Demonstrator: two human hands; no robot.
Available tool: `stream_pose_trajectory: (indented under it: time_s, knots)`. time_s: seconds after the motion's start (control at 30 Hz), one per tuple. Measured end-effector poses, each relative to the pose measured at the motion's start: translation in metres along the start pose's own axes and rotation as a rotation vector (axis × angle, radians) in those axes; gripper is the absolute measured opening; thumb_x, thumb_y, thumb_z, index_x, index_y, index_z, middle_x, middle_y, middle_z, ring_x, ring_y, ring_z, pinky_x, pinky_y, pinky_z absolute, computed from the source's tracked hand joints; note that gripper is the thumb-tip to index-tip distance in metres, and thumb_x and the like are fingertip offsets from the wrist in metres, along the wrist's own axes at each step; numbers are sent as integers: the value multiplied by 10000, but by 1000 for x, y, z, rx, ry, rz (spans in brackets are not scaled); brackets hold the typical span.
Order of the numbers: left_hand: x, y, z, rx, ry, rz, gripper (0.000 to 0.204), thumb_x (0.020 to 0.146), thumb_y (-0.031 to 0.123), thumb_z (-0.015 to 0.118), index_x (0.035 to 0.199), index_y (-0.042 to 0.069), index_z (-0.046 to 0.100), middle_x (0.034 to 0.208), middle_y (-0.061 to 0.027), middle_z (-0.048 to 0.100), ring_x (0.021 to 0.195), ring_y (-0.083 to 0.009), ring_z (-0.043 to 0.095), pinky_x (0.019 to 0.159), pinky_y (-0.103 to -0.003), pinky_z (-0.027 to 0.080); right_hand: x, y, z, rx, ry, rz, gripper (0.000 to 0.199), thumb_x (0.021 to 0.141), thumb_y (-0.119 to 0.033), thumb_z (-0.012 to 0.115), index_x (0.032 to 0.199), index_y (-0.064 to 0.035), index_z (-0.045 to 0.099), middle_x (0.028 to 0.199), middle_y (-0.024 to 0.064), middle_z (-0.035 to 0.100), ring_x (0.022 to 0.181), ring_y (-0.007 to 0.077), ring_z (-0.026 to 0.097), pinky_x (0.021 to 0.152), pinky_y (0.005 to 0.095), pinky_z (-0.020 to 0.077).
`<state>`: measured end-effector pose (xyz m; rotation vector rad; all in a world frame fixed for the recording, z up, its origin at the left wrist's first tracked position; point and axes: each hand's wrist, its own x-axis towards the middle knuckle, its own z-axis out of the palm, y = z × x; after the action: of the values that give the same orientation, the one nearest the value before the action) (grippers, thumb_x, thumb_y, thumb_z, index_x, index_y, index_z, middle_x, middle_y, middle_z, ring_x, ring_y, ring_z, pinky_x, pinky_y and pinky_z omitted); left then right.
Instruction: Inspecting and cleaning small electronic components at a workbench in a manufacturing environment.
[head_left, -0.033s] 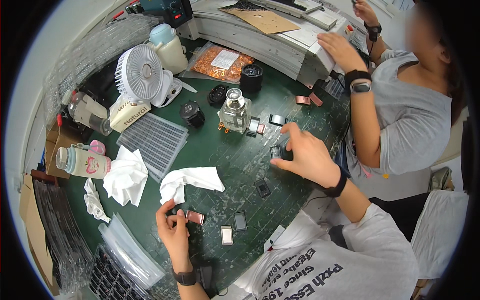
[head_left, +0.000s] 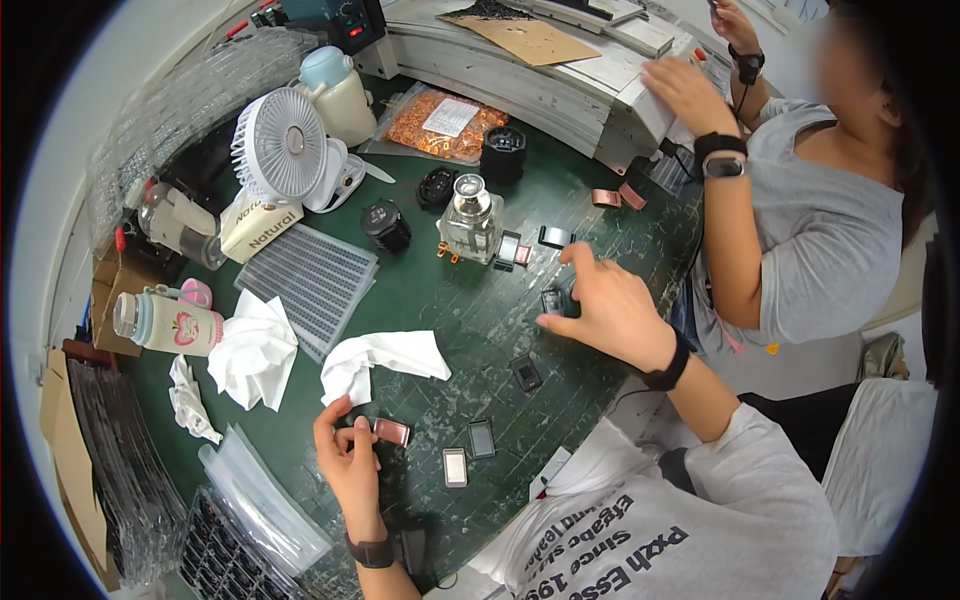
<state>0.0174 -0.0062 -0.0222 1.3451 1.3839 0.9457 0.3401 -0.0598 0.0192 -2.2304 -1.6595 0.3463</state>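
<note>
My left hand (head_left: 350, 470) is low on the bench with its fingers curled. A copper-coloured metal piece (head_left: 391, 431) sticks out from between its fingertips. To the right, my right hand (head_left: 622, 312) has thumb and index finger spread apart around a small dark-framed clear piece (head_left: 552, 301); its other fingers are hidden. A darker item under that palm is mostly covered. Between my hands lie a small black frame (head_left: 525, 374), a grey rectangular piece (head_left: 481, 439) and a pale-faced rectangular piece (head_left: 454, 467). Ahead stands a glass pump bottle (head_left: 470, 228), beside curved silver pieces (head_left: 556, 237).
White cloths (head_left: 395, 360) lie left of centre, near a drinking bottle (head_left: 165, 322) and plastic sheets (head_left: 305, 285). A white fan (head_left: 280, 145) and black round containers (head_left: 385, 226) stand farther back. A co-worker's hand (head_left: 690, 92) rests on a metal machine (head_left: 520, 90) at the far right.
</note>
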Motion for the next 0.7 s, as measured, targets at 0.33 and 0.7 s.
stream_pose_trajectory:
  time_s: [0.33, 0.7]
  knots:
    - [0, 3, -3, -47, 6, 6, 288, 875, 32, 547, 1158, 3, 500, 1098, -82, 553, 625, -41, 516, 461, -163, 377, 16, -19, 7, -200, -59, -19, 585, 665, -244, 708, 1084, -22, 367, 673, 156, 590, 694, 369, 608, 609, 428, 475]
    - [-36, 21, 13, -834, -616, -34, 522, 780, 75, 694, 1233, -16, 452, 1120, -99, 529, 952, -173, 567, 811, -301, 487, -36, -131, -17, 689, -284, -331, 677, 640, -60, 749, 1172, -43, 330, 800, 87, 595, 749, 190, 625, 745, 290, 515]
